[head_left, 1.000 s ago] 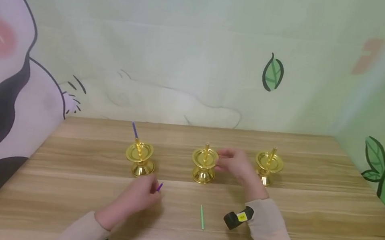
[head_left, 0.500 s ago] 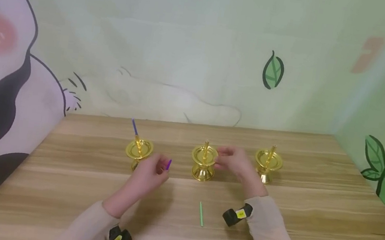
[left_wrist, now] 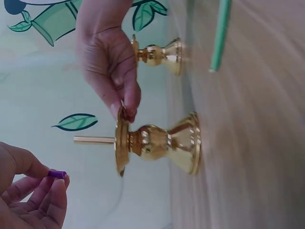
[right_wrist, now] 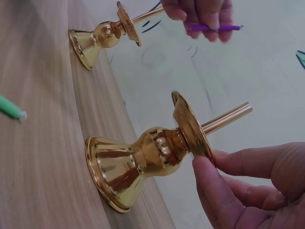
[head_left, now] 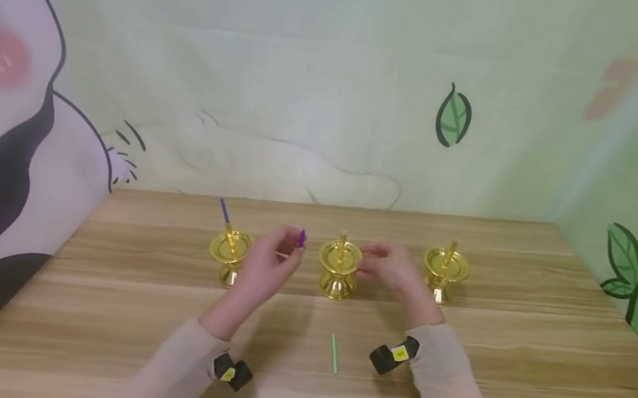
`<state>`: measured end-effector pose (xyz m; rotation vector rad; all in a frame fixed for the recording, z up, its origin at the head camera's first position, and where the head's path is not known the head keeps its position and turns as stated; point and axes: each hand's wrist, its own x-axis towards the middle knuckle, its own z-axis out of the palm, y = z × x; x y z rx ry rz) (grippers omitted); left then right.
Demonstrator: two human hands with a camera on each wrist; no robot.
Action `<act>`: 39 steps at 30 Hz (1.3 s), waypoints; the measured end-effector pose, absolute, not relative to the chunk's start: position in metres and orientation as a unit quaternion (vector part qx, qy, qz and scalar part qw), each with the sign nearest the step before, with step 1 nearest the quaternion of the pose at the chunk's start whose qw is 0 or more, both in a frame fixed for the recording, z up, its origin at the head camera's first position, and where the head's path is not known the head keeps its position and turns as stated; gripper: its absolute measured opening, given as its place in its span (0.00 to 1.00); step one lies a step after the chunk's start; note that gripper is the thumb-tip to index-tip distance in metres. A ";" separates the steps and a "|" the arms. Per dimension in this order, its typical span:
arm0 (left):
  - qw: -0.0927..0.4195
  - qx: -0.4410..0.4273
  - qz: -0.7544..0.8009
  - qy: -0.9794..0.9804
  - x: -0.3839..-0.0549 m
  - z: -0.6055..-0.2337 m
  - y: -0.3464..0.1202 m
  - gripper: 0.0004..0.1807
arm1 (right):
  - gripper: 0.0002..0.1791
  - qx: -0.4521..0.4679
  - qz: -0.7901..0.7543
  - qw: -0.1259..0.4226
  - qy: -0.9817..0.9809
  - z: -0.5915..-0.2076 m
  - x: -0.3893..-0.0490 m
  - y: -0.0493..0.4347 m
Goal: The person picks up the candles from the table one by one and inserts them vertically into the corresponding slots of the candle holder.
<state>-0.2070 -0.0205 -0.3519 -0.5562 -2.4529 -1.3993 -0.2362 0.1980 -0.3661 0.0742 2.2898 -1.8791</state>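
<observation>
My left hand (head_left: 264, 266) pinches a thin purple candle (head_left: 301, 239) between thumb and fingers, raised above the table left of the middle gold candle holder (head_left: 337, 285). In the right wrist view the purple candle (right_wrist: 231, 27) shows a small wick at one end. With thumb and fingers, my right hand (head_left: 393, 270) grips the dish rim of the middle candle holder (right_wrist: 159, 150) from the right. This holder stands upright, its central tube bare. A blue candle (head_left: 223, 209) leans in the tube of the left candle holder (head_left: 229, 273), partly hidden behind my left hand.
A green candle (head_left: 334, 354) lies on the wooden table (head_left: 512, 386) in front of the middle holder. Another gold candle holder (head_left: 446, 265) with a bare tube stands at the right, beyond my right wrist. A patterned cloth wall (head_left: 331, 106) rises behind the table.
My left hand has risen and moved away from me and to the right with the purple candle, now more upright. The right hand has stayed on the middle holder's rim.
</observation>
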 end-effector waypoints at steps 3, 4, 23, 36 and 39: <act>0.139 -0.199 -0.501 -0.831 -0.210 -0.349 -0.014 0.12 | 0.23 0.022 -0.632 0.088 0.769 -0.366 -0.237 0.198; 0.140 -0.198 -0.504 -0.829 -0.211 -0.348 -0.012 0.12 | 0.23 0.021 -0.633 0.087 0.769 -0.366 -0.236 0.197; 0.138 -0.193 -0.533 -0.812 -0.234 -0.345 0.009 0.12 | 0.23 0.026 -0.619 0.092 0.779 -0.365 -0.235 0.196; 0.127 -0.217 -0.557 -0.792 -0.247 -0.336 0.028 0.11 | 0.23 0.033 -0.630 0.091 0.771 -0.364 -0.234 0.200; 0.126 -0.219 -0.554 -0.793 -0.250 -0.337 0.029 0.10 | 0.24 0.036 -0.626 0.092 0.774 -0.363 -0.233 0.199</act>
